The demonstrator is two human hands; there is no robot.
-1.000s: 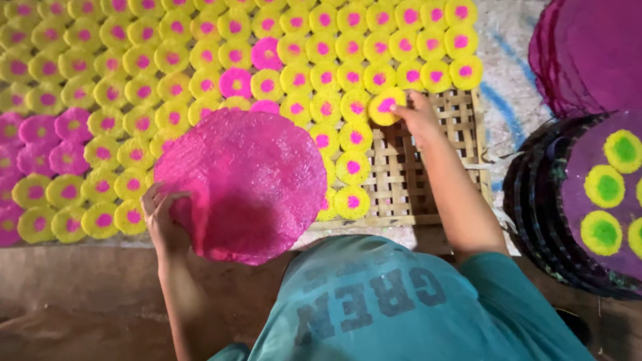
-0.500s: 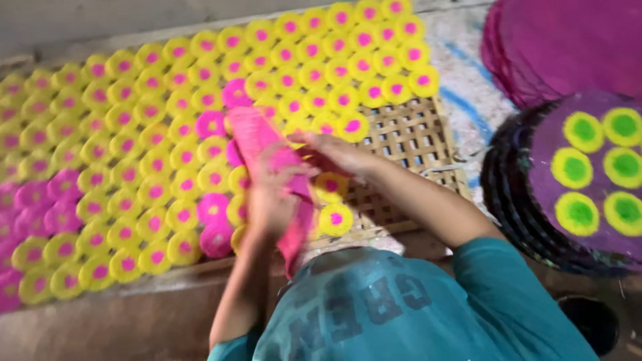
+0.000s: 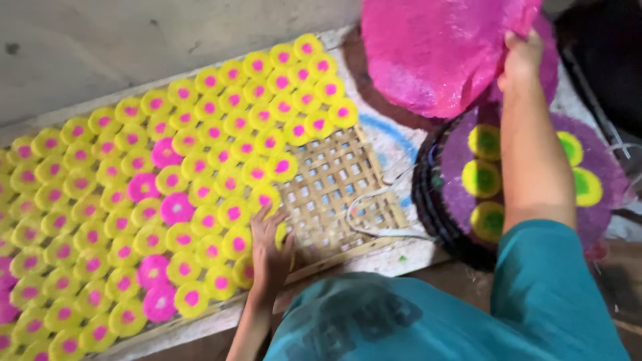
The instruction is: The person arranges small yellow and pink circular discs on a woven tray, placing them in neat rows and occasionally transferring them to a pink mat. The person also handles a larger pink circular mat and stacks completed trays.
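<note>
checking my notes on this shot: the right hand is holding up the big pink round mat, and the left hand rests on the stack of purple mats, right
Not quite. In the head view the right hand does hold up the big pink round mat, but the left hand rests on the small yellow discs laid on the woven bamboo tray, not on the stack of purple mats.

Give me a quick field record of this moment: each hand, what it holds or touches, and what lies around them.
left hand: left hand rests flat, fingers spread, on the small yellow discs with pink centres at the edge of the bare mat
right hand: right hand raised, grip closed on the edge of a large pink disc
surface: woven bamboo mat, mostly covered by the discs, one corner bare
beside the mat: stack of round trays, the top one purple with yellow-green discs
odd ones: a few all-pink small discs among the yellow
</note>
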